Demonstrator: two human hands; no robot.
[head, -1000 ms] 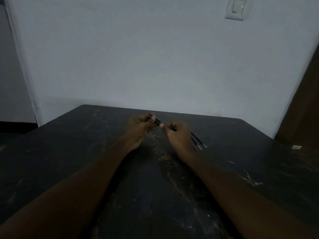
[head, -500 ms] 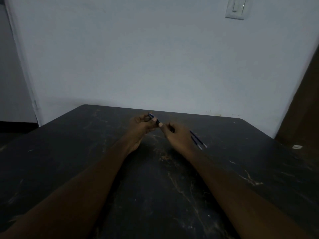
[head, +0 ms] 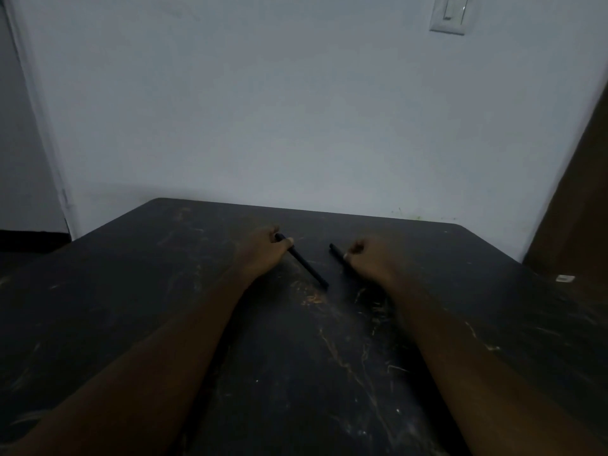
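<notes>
Two dark pens lie low over a scratched black table [head: 296, 373]. My left hand [head: 263, 250] grips one dark pen [head: 307, 268] near its far end; the pen slants down to the right and its near tip touches the table. My right hand [head: 370, 260] has its fingers curled round a second dark pen [head: 337, 253], of which only the short far end shows left of the hand. A gap of bare table separates the two pens.
The table's far edge meets a pale wall [head: 296, 110] with a light switch [head: 450, 13] at the upper right. A brown door or panel [head: 579, 199] stands at the right, with a small white scrap [head: 565, 278] by the table's right edge.
The hands were together at the table's middle, both on joined pens. They have pulled apart sideways, and each hand now holds its own pen.
</notes>
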